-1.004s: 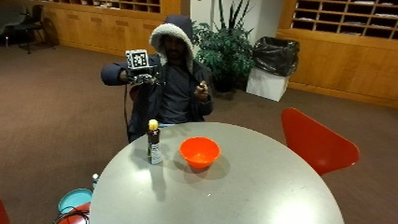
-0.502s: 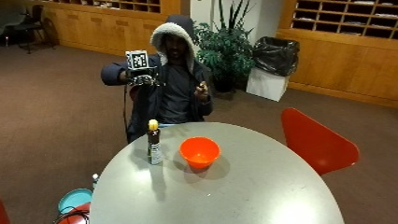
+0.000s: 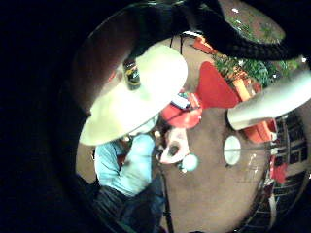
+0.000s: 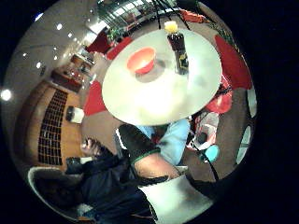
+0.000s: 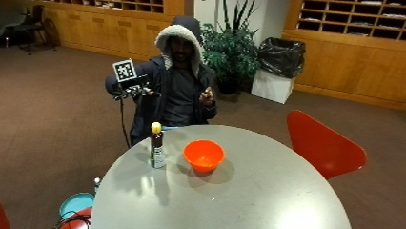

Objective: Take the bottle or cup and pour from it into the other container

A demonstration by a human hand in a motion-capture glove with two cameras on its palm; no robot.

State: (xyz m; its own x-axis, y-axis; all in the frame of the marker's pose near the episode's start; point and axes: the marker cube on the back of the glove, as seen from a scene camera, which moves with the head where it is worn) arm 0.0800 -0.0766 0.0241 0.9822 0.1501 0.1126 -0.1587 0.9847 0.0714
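Observation:
A dark bottle (image 5: 156,147) with a yellow cap stands upright on the round grey table (image 5: 254,191), near its far left edge. An orange bowl (image 5: 203,155) sits just to the bottle's right, apart from it. The person sits behind the table with the gloved right hand (image 5: 135,90) raised at chest height, well above and behind the bottle, fingers relaxed and holding nothing. The bare left hand (image 5: 206,97) is lifted too. In the thumb side palm view the bottle (image 4: 180,53) and bowl (image 4: 141,59) stand on the table (image 4: 159,98) at a distance. The bottle (image 3: 131,75) also shows in the little finger side palm view.
A red chair (image 5: 323,145) stands at the table's right side. A teal bucket (image 5: 76,205) sits on the floor by the table's near left. Behind the person are a plant (image 5: 231,47) and a black-bagged bin (image 5: 279,59).
The raised gloved hand has sunk slightly and shifted away from the person's body. Bottle and bowl have not moved.

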